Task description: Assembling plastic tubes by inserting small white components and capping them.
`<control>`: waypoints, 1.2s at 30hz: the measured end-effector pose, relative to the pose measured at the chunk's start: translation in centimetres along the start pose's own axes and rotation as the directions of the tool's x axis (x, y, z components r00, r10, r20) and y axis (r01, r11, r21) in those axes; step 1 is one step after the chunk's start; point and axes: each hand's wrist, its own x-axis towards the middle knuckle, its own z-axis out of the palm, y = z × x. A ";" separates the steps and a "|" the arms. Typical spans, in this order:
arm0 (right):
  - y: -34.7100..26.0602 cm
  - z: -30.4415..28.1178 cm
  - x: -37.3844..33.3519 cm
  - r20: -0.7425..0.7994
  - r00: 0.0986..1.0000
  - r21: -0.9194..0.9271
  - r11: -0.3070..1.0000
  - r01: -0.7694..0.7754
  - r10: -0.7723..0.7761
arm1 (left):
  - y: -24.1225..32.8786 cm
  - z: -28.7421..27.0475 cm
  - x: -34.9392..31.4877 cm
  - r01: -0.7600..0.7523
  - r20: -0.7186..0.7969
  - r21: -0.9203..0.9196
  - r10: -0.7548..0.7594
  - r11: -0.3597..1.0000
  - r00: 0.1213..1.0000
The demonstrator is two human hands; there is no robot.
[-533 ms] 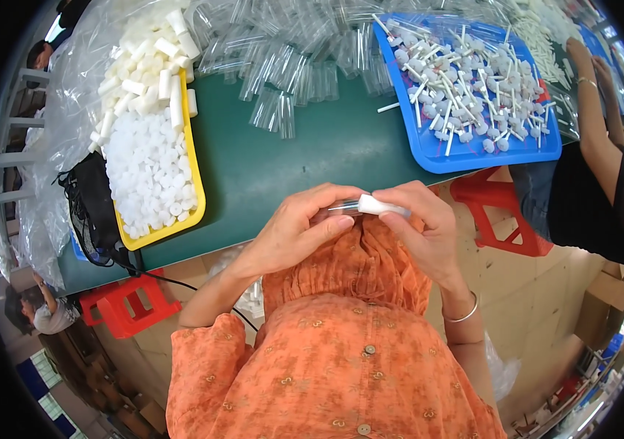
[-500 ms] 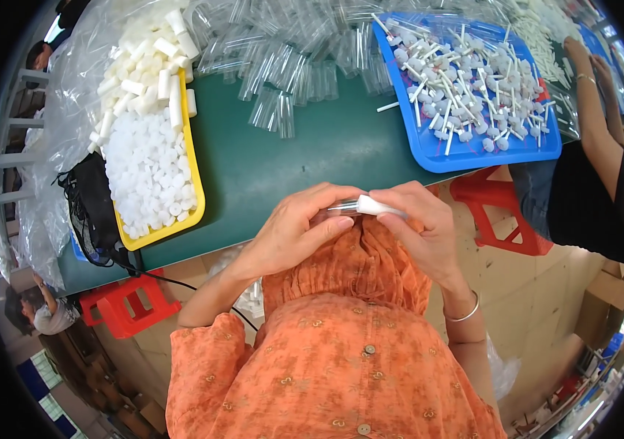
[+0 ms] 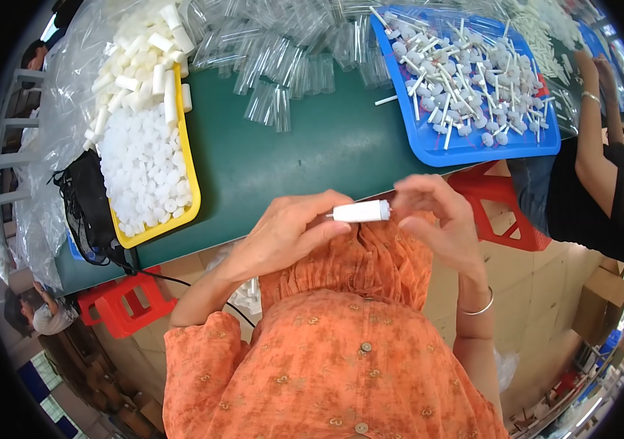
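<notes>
1. While a green surface [image 3: 290, 164] spreads across the upper view, an orange patterned garment [image 3: 319, 329] fills the lower middle.
2. Clear tubes [image 3: 275, 66] lie heaped along the surface's far side.
3. To their right sits a blue tray [image 3: 429, 148], loaded with white sticks with frilled knobs [image 3: 473, 88].
4. On the left, a yellow tray [image 3: 193, 183] carries small white plugs [image 3: 143, 164], with off-white rolls [image 3: 158, 79] piled at its far end.
5. The left grip [image 3: 290, 227] is nearly closed, thumb and fingers pinching a white cylinder [image 3: 359, 212] at its left end.
6. The right grip [image 3: 447, 223] is loosely curled open, empty, just beside the other end.
7. The cylinder lies sideways between both, near the surface's front edge, its right tip more translucent.
</notes>
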 end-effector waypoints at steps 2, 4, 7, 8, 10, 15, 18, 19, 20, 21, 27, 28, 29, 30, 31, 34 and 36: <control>-0.1 0.4 -0.1 0.107 0.993 0.016 0.998 -0.058 0.056 | 0.1 0.8 0.2 -0.019 0.140 -0.131 0.038 0.991 0.989; 0.9 1.3 -0.2 0.113 0.992 0.071 0.995 -0.067 0.059 | -0.6 1.3 0.1 -0.017 0.138 -0.143 0.037 0.990 0.990; 0.9 1.1 -0.3 0.134 0.986 0.140 0.984 -0.112 0.094 | -0.9 1.7 0.0 0.000 0.125 -0.214 0.028 0.977 0.992; 0.7 1.0 -0.4 0.154 0.980 0.200 0.968 -0.153 0.124 | -0.9 1.9 -0.1 0.014 0.116 -0.272 0.019 0.962 0.993; 0.6 1.2 -0.4 0.170 0.972 0.201 0.960 -0.195 0.162 | -1.0 2.2 -0.4 -0.004 0.099 -0.142 0.018 0.990 0.995; 1.6 1.7 -0.1 0.243 0.942 0.113 0.957 -0.266 0.233 | -3.0 3.4 -1.2 -0.118 0.064 0.163 0.109 0.979 0.992; 2.3 2.1 -0.5 0.284 0.937 0.100 0.966 -0.239 0.202 | -3.6 4.3 -1.7 -0.081 0.050 0.121 0.075 0.989 0.996; 2.6 2.4 -0.9 0.235 0.955 0.090 0.974 -0.206 0.180 | -3.8 4.8 -1.8 -0.012 0.025 -0.082 0.014 0.997 1.000; 2.9 2.7 -1.3 0.182 0.971 0.076 0.982 -0.172 0.156 | -3.9 5.2 -1.8 0.047 0.014 -0.283 -0.045 0.958 0.999; 3.6 3.5 -2.1 0.187 0.970 0.075 0.982 -0.174 0.158 | -4.1 5.8 -1.9 0.049 0.010 -0.286 -0.049 0.957 0.999; 6.7 9.0 -4.4 -0.214 0.943 0.453 0.881 -0.135 0.255 | -4.6 9.8 -0.2 0.034 -0.133 -0.819 -0.248 0.573 0.960; 7.0 9.0 -4.1 -0.186 0.957 0.343 0.928 -0.148 0.222 | -3.8 10.0 0.3 0.072 -0.121 -0.873 -0.357 0.483 0.926; 7.3 9.3 -4.1 -0.188 0.956 0.343 0.927 -0.151 0.225 | -3.3 10.2 0.7 0.099 -0.097 -0.918 -0.460 0.384 0.882; 7.6 9.6 -4.2 -0.147 0.925 0.539 0.813 -0.221 0.349 | -3.3 10.4 0.7 0.107 -0.081 -0.934 -0.491 0.342 0.867; 7.6 9.8 -4.2 -0.081 0.885 0.707 0.653 -0.273 0.458 | -3.4 10.1 0.6 0.110 -0.076 -0.935 -0.492 0.338 0.867; 6.4 9.7 -3.9 0.024 0.888 0.905 0.367 -0.215 0.460 | -3.7 9.3 0.6 0.345 0.114 -0.872 -0.542 0.347 0.833; 5.5 9.5 -3.0 0.032 0.887 0.919 0.335 -0.207 0.461 | -3.7 9.2 1.1 0.220 0.059 -0.922 -0.447 0.319 0.892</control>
